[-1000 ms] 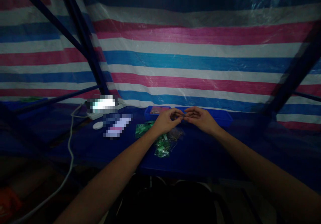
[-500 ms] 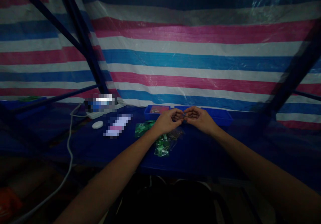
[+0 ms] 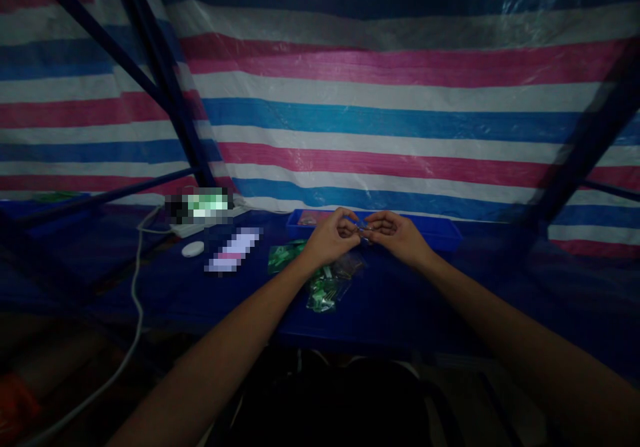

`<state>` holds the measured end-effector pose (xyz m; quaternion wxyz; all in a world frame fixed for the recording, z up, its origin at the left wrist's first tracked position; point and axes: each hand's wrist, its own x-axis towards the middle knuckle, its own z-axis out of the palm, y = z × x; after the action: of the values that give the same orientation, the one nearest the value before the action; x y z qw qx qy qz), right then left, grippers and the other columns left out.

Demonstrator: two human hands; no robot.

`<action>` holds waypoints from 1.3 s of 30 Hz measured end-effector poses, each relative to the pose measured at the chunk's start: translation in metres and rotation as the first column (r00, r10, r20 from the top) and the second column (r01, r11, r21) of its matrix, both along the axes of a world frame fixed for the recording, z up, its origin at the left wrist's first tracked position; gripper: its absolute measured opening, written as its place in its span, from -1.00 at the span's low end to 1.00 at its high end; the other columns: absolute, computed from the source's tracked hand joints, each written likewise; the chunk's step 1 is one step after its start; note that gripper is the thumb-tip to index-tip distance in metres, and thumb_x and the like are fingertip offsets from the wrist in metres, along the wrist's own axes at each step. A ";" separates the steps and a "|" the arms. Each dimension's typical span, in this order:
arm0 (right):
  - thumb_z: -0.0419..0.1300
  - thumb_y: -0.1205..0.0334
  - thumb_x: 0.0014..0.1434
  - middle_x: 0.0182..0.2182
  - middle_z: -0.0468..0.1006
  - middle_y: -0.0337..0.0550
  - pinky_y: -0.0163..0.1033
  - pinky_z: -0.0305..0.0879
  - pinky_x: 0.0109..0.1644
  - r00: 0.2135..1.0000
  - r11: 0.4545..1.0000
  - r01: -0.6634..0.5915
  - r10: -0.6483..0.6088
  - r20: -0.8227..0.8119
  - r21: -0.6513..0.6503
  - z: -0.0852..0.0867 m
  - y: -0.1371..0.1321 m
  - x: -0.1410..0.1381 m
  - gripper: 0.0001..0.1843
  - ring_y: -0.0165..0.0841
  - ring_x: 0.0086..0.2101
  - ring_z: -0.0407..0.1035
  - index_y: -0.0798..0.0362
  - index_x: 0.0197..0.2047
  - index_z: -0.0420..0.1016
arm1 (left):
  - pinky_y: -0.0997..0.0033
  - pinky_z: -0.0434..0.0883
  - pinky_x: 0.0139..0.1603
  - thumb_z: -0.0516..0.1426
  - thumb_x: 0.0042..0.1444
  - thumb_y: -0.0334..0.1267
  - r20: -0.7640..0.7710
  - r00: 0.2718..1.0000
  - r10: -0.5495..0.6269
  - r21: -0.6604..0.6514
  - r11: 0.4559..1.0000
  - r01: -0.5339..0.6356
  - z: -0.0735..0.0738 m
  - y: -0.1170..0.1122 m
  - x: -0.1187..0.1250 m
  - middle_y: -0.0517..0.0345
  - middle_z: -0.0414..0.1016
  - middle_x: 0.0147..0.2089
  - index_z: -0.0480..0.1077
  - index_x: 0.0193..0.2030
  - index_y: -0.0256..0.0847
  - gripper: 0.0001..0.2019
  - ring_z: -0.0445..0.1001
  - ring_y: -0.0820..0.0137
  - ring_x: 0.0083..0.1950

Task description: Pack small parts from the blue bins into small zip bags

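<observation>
Over the blue table (image 3: pixel 400 300), my left hand (image 3: pixel 333 237) and my right hand (image 3: pixel 400 237) meet with their fingertips close together. Both are closed in a pinch on a small, shiny, clear piece (image 3: pixel 365 228), perhaps plastic film; its kind is too small and dark to make out. Just below my left hand lie clear packets with green contents (image 3: pixel 323 290) and a clear packet with brownish contents (image 3: pixel 350 265). Another green packet (image 3: pixel 283 257) lies left of them, partly behind my left forearm.
Behind my hands stand blue trays (image 3: pixel 440 233), one holding a pinkish packet (image 3: pixel 307 217). A blurred-out phone-like screen (image 3: pixel 234 250), a round white object (image 3: pixel 193 249) and a white power strip (image 3: pixel 185 229) with a cable (image 3: pixel 137 300) are at left. Dark blue poles (image 3: pixel 183 133) frame a striped sheet (image 3: pixel 375 127).
My left hand has shifted slightly left, and the fingertips of both hands have changed position. More of the small shiny piece shows between them.
</observation>
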<state>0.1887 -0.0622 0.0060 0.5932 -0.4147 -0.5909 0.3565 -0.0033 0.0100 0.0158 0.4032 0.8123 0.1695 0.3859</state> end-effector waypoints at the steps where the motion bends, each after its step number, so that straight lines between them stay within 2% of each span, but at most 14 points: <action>1: 0.49 0.09 -0.02 -0.26 0.60 -0.17 -0.16 0.50 -0.15 1.000 1.000 0.004 -0.004 -0.005 -0.001 0.000 0.000 0.000 -0.56 -0.36 -0.34 0.51 -0.01 -0.10 0.50 | 0.43 0.47 -0.19 0.22 0.06 -0.41 0.001 1.000 0.002 -0.008 1.000 -0.002 0.001 0.000 0.000 0.14 0.58 -0.26 0.28 0.01 -0.20 -0.64 0.59 0.42 -0.27; 5: 0.48 0.09 -0.01 -0.28 0.61 -0.16 -0.19 0.49 -0.18 1.000 1.000 0.026 -0.026 0.001 -0.007 0.000 0.001 0.001 -0.57 -0.35 -0.33 0.51 0.02 -0.11 0.51 | 0.41 0.48 -0.18 0.25 0.10 -0.36 -0.002 1.000 0.009 -0.013 1.000 -0.009 0.002 -0.001 -0.001 0.14 0.58 -0.28 0.31 0.02 -0.21 -0.66 0.59 0.42 -0.28; 10: 0.48 0.10 -0.02 -0.30 0.59 -0.19 -0.19 0.48 -0.17 0.998 0.998 0.053 -0.053 -0.024 0.016 0.001 0.000 0.002 -0.58 -0.36 -0.33 0.51 0.02 -0.11 0.53 | 0.37 0.50 -0.12 0.30 0.10 -0.31 0.056 0.997 -0.043 -0.052 0.998 0.046 0.002 0.001 0.001 0.09 0.58 -0.22 0.34 0.02 -0.24 -0.63 0.59 0.41 -0.23; 16: 0.47 0.03 -0.03 -0.29 0.60 -0.14 -0.17 0.47 -0.17 0.995 0.995 0.098 -0.098 0.006 0.022 0.003 -0.001 -0.001 -0.55 -0.34 -0.34 0.50 0.04 -0.11 0.55 | 0.43 0.47 -0.20 0.30 0.14 -0.25 0.006 1.000 -0.031 -0.095 0.995 0.031 0.004 0.000 -0.002 0.10 0.59 -0.27 0.34 0.02 -0.25 -0.65 0.59 0.40 -0.26; 21: 0.42 0.00 0.05 -0.24 0.64 -0.12 -0.18 0.45 -0.22 0.997 0.999 0.039 -0.038 0.063 -0.023 0.001 -0.002 -0.001 -0.65 -0.32 -0.31 0.50 0.01 -0.15 0.58 | 0.42 0.47 -0.17 0.28 0.15 -0.26 0.015 0.998 -0.068 -0.031 0.997 0.069 0.004 -0.002 -0.002 0.09 0.60 -0.24 0.33 0.07 -0.23 -0.63 0.58 0.41 -0.25; 25: 0.38 -0.02 0.09 -0.24 0.64 -0.14 -0.20 0.43 -0.25 0.995 1.000 0.025 -0.025 0.097 0.004 -0.002 0.000 0.000 -0.70 -0.33 -0.31 0.49 0.00 -0.20 0.59 | 0.40 0.48 -0.14 0.32 0.09 -0.30 0.052 0.997 -0.050 -0.107 0.993 0.056 0.003 -0.001 0.000 0.10 0.61 -0.24 0.33 0.06 -0.24 -0.59 0.59 0.41 -0.23; 30: 0.40 -0.03 0.07 -0.25 0.63 -0.15 -0.20 0.42 -0.24 0.998 1.000 0.015 -0.016 0.060 0.005 -0.001 -0.001 -0.001 -0.68 -0.32 -0.30 0.48 0.00 -0.21 0.58 | 0.40 0.48 -0.12 0.38 0.02 -0.29 0.136 0.987 -0.090 -0.194 0.974 0.116 0.001 0.005 0.001 0.09 0.60 -0.23 0.36 0.04 -0.27 -0.54 0.59 0.41 -0.22; 35: 0.40 -0.04 0.07 -0.25 0.62 -0.15 -0.20 0.41 -0.22 0.999 1.000 0.017 -0.017 0.043 0.007 0.004 -0.005 -0.004 -0.68 -0.31 -0.28 0.47 0.00 -0.23 0.57 | 0.43 0.46 -0.16 0.37 0.04 -0.26 0.143 0.983 -0.119 -0.212 0.966 0.147 0.002 0.006 -0.001 0.10 0.60 -0.27 0.37 0.09 -0.27 -0.51 0.58 0.42 -0.26; 39: 0.38 -0.10 0.10 -0.32 0.61 -0.17 -0.19 0.40 -0.22 0.997 0.999 0.036 -0.037 0.063 0.008 0.004 -0.004 -0.004 -0.67 -0.33 -0.34 0.44 0.00 -0.29 0.56 | 0.43 0.46 -0.17 0.35 0.09 -0.19 0.122 0.985 -0.119 -0.203 0.969 0.142 0.003 0.005 -0.001 0.08 0.60 -0.25 0.36 0.14 -0.27 -0.49 0.58 0.40 -0.24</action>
<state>0.1850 -0.0662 0.0102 0.5819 -0.4345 -0.6029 0.3303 -0.0046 0.0155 0.0184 0.5202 0.7521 0.1336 0.3820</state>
